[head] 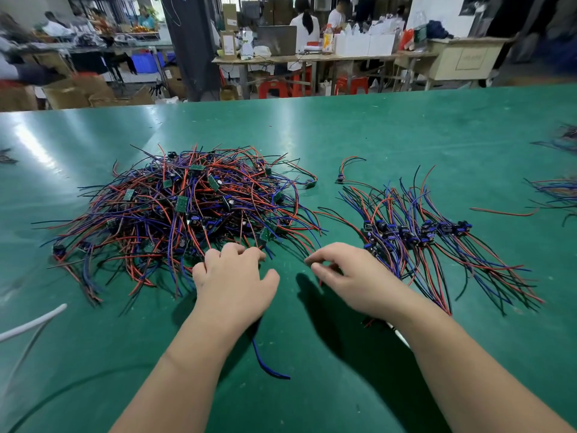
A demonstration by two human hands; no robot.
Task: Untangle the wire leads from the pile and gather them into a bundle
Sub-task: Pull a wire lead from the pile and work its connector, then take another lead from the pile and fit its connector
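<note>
A big tangled pile of wire leads [187, 210], red, blue and black with small green boards, lies on the green table at centre left. To its right lies a sorted bundle of leads [415, 235], connectors lined up in a row. My left hand [234, 282] rests at the pile's near edge with its fingers curled into the wires. A loose blue wire [265, 360] trails out from under its wrist. My right hand [352, 282] hovers between pile and bundle, thumb and forefinger pinched together over a thin red wire. More wire ends show under its forearm.
A single lead [346, 170] and a stray red wire [502, 211] lie apart on the green table [406, 126]. More lead bundles [555, 192] sit at the right edge. A white cable [31, 323] crosses the near left. People work at benches behind.
</note>
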